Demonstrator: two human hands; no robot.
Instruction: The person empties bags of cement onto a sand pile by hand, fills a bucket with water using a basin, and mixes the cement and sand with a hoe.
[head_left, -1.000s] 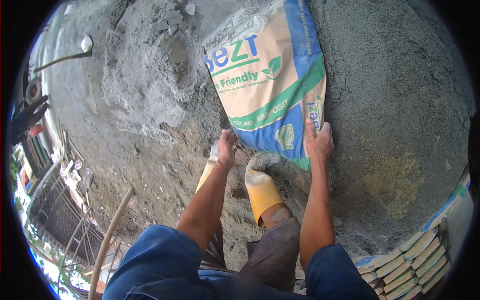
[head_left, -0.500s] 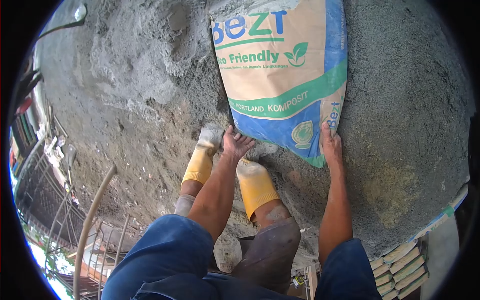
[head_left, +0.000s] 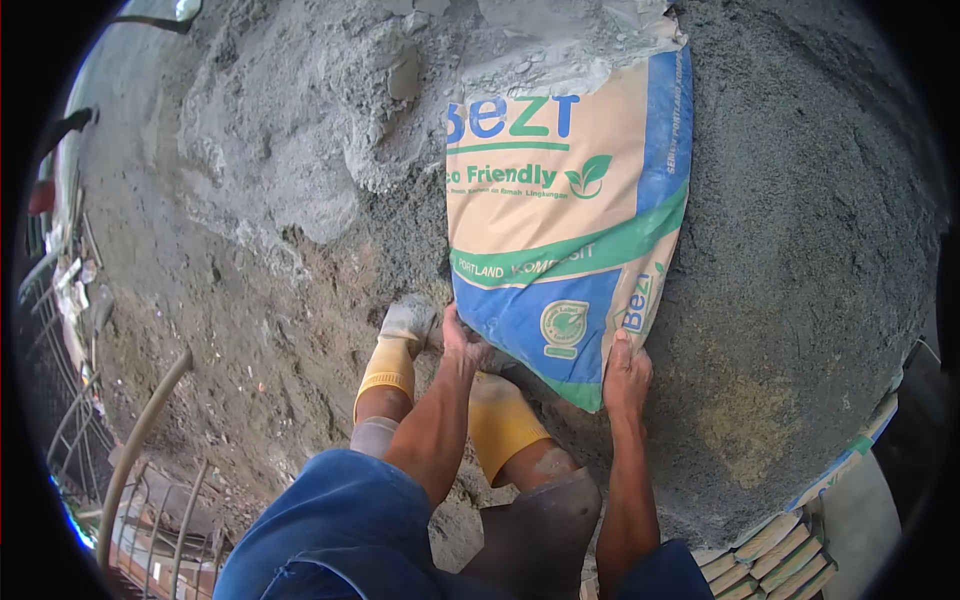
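Observation:
A paper cement bag [head_left: 530,225] with blue and green print lies on the grey sand and powder, its top end under loose grey cement. My right hand [head_left: 627,375] is closed on the bag's lower right corner, thumb on top. At the lower left corner my left hand [head_left: 462,345] grips the bag's edge, with its fingers partly hidden underneath. Both yellow boots [head_left: 503,425], dusty grey at the toes, stand just below the bag and left hand.
Grey powder [head_left: 280,140] lies heaped at the upper left, and dark sand [head_left: 790,220] spreads on the right. Stacked bags [head_left: 780,555] are at the lower right. A bent pole [head_left: 140,440] and metal bars stand at the lower left.
The bag has come down toward my body and slightly left, exposing more cement at its top end. My left hand has gone from open fingers to holding the bag's edge.

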